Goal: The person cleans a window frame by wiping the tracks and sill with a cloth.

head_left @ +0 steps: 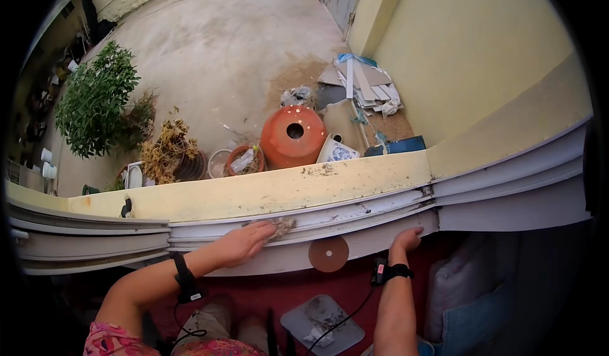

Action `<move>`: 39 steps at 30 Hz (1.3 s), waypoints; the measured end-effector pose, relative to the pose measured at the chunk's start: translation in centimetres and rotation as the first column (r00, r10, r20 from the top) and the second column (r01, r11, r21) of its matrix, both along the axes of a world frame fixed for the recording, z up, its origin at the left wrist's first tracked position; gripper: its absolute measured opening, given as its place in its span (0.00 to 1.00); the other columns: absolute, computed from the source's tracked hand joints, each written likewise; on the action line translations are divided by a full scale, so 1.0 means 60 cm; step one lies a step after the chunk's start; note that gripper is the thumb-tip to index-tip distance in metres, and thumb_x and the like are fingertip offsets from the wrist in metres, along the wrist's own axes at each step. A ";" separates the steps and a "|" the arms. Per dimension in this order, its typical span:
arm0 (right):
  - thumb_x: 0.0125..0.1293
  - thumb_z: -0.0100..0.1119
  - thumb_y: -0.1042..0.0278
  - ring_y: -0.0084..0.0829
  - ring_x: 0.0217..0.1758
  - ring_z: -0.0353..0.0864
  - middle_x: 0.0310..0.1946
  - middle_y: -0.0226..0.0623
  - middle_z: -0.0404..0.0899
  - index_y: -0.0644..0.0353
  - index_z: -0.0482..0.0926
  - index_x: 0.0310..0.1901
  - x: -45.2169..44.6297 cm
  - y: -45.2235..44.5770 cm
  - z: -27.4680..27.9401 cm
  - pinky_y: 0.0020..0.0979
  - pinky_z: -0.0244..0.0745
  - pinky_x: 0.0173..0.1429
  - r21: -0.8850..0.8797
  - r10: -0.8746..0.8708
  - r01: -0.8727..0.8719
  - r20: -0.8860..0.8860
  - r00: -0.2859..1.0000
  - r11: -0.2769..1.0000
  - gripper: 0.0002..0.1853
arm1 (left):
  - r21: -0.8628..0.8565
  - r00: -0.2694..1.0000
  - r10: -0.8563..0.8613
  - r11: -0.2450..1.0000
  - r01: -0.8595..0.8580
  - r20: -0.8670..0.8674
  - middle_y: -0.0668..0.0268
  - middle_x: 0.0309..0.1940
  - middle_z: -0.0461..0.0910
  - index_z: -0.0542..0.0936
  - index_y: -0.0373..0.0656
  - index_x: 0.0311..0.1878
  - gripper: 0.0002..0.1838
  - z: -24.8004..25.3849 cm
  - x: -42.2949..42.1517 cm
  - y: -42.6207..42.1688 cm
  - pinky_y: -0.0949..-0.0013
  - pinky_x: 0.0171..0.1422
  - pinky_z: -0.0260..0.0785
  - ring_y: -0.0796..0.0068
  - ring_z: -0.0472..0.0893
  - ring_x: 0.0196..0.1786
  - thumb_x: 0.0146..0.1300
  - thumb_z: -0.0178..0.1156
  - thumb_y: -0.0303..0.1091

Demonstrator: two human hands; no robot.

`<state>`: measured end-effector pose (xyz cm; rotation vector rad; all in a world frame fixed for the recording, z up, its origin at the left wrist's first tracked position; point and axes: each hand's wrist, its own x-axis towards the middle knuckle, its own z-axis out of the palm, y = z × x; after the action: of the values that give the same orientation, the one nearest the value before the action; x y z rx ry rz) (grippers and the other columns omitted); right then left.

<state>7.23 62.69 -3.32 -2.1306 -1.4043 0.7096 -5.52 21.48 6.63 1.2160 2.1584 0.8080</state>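
My left hand (242,244) lies on the white window track (330,218), its fingers pressed on a clump of brownish, fibrous material (281,228). Dark dirt specks dot the track further right. My right hand (407,237) is at the inner edge of the sill (374,235), near its right end, with fingers curled; whether they grip the edge is hard to see. Between the two hands, a round brown disc (328,254) with a small pale centre rests against the sill's inner edge.
Below the sill, a pale tray (323,324) holds dirt and crumpled white tissue. Outside stand an orange pot (293,137), dried plants (168,153), a green bush (98,99) and stacked boards (368,83). Folded cloth (469,292) lies at lower right.
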 end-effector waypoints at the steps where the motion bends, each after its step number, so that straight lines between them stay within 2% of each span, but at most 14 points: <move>1: 0.66 0.36 0.42 0.60 0.51 0.72 0.46 0.68 0.73 0.79 0.72 0.47 0.001 0.000 0.003 0.46 0.69 0.56 -0.031 0.006 -0.006 -0.015 1.000 0.999 0.37 | 0.041 0.999 -0.026 0.999 0.025 0.038 0.46 0.58 0.67 0.65 0.37 0.61 0.22 -0.008 -0.001 0.036 0.59 0.65 0.60 0.52 0.66 0.63 0.63 0.48 0.29; 5: 0.66 0.36 0.41 0.59 0.53 0.72 0.48 0.68 0.72 0.79 0.71 0.49 -0.005 -0.008 0.003 0.46 0.67 0.57 0.015 -0.012 0.012 -0.010 1.000 1.000 0.37 | 0.106 0.996 -0.066 0.993 0.059 0.062 0.46 0.60 0.65 0.63 0.38 0.63 0.23 -0.035 0.004 0.159 0.61 0.65 0.61 0.51 0.65 0.63 0.63 0.46 0.30; 8: 0.66 0.36 0.41 0.59 0.54 0.71 0.49 0.67 0.71 0.79 0.70 0.50 -0.001 0.000 0.000 0.46 0.66 0.59 -0.007 0.003 -0.004 -0.020 1.000 1.000 0.38 | 0.167 0.999 -0.049 0.985 0.047 0.010 0.47 0.59 0.66 0.63 0.38 0.63 0.23 -0.036 0.012 0.184 0.61 0.64 0.61 0.52 0.67 0.62 0.63 0.46 0.30; 9: 0.66 0.35 0.41 0.59 0.54 0.71 0.49 0.67 0.71 0.79 0.70 0.50 0.001 0.001 -0.003 0.46 0.66 0.58 -0.001 0.006 -0.006 -0.013 1.000 1.000 0.38 | 0.171 0.999 -0.046 0.984 0.044 0.011 0.47 0.59 0.66 0.63 0.38 0.63 0.23 -0.033 0.013 0.173 0.61 0.64 0.61 0.52 0.67 0.62 0.63 0.46 0.30; 11: 0.66 0.35 0.41 0.59 0.54 0.71 0.49 0.67 0.72 0.79 0.70 0.49 0.002 -0.002 0.000 0.46 0.66 0.58 0.005 0.008 -0.008 -0.005 1.000 1.000 0.38 | 0.061 1.000 -0.004 0.998 0.003 0.011 0.48 0.58 0.67 0.63 0.38 0.62 0.23 -0.015 0.011 0.125 0.61 0.64 0.61 0.53 0.68 0.61 0.63 0.46 0.29; 15: 0.66 0.35 0.41 0.59 0.52 0.72 0.47 0.66 0.73 0.78 0.71 0.49 -0.001 -0.005 0.006 0.46 0.67 0.57 -0.027 0.013 -0.013 0.000 1.000 1.000 0.37 | -0.030 0.995 0.103 0.994 -0.103 0.004 0.48 0.57 0.68 0.65 0.38 0.61 0.23 0.016 0.011 -0.023 0.61 0.65 0.60 0.53 0.67 0.62 0.62 0.46 0.28; 18: 0.66 0.35 0.41 0.59 0.51 0.73 0.46 0.66 0.73 0.77 0.72 0.48 -0.002 -0.005 0.008 0.46 0.68 0.56 -0.028 0.008 -0.008 -0.017 1.000 1.000 0.37 | -0.104 0.995 0.095 0.990 -0.097 -0.018 0.48 0.58 0.67 0.65 0.38 0.61 0.23 0.037 0.007 -0.086 0.60 0.66 0.60 0.52 0.67 0.62 0.61 0.46 0.28; 22: 0.66 0.34 0.40 0.59 0.50 0.73 0.45 0.66 0.74 0.77 0.72 0.48 -0.002 -0.011 0.015 0.46 0.69 0.55 -0.015 0.037 -0.037 0.004 0.999 0.999 0.37 | -0.084 1.000 0.017 0.996 -0.018 -0.006 0.48 0.59 0.66 0.64 0.38 0.62 0.23 0.024 -0.001 -0.039 0.60 0.66 0.60 0.50 0.66 0.62 0.62 0.46 0.28; 26: 0.66 0.34 0.40 0.59 0.51 0.73 0.46 0.66 0.74 0.77 0.72 0.49 -0.008 -0.012 0.028 0.46 0.69 0.55 -0.040 0.007 -0.007 0.006 1.000 0.999 0.37 | 0.037 0.998 -0.038 0.999 0.036 0.057 0.47 0.60 0.65 0.62 0.38 0.63 0.24 -0.008 0.002 0.099 0.59 0.65 0.61 0.50 0.66 0.62 0.63 0.46 0.30; 31: 0.66 0.34 0.40 0.59 0.51 0.73 0.46 0.66 0.73 0.77 0.71 0.49 -0.005 -0.009 0.010 0.46 0.69 0.56 -0.003 -0.002 0.002 0.011 1.000 1.000 0.38 | 0.088 0.999 -0.035 0.996 0.034 0.014 0.49 0.59 0.67 0.64 0.36 0.61 0.23 -0.045 0.023 0.241 0.61 0.62 0.64 0.55 0.64 0.65 0.65 0.45 0.34; 33: 0.66 0.34 0.40 0.59 0.51 0.73 0.46 0.66 0.73 0.77 0.72 0.49 -0.007 -0.015 0.017 0.46 0.69 0.56 0.003 -0.007 0.007 -0.002 1.000 1.000 0.38 | 0.223 0.996 -0.002 0.975 0.023 -0.094 0.50 0.60 0.67 0.65 0.35 0.60 0.22 -0.061 0.032 0.283 0.62 0.62 0.64 0.56 0.64 0.65 0.65 0.45 0.34; 36: 0.66 0.34 0.40 0.60 0.51 0.73 0.46 0.66 0.73 0.78 0.72 0.48 -0.005 -0.007 0.014 0.46 0.69 0.56 0.006 0.014 -0.014 0.011 1.000 1.000 0.38 | 0.232 0.999 0.011 0.973 0.000 -0.045 0.51 0.59 0.67 0.66 0.36 0.60 0.21 -0.069 0.034 0.300 0.62 0.63 0.63 0.57 0.65 0.64 0.65 0.45 0.35; 39: 0.66 0.34 0.41 0.60 0.51 0.73 0.45 0.67 0.74 0.79 0.72 0.47 -0.003 -0.003 0.011 0.46 0.69 0.55 -0.003 0.034 -0.033 0.059 0.998 0.999 0.37 | 0.178 1.000 0.029 0.984 -0.030 0.009 0.52 0.59 0.68 0.67 0.37 0.59 0.21 -0.042 0.026 0.234 0.63 0.62 0.64 0.58 0.66 0.63 0.65 0.45 0.34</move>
<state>7.05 62.52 -2.66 -2.1502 -1.4740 0.6656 -3.96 35.49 4.09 1.2683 2.1407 1.0354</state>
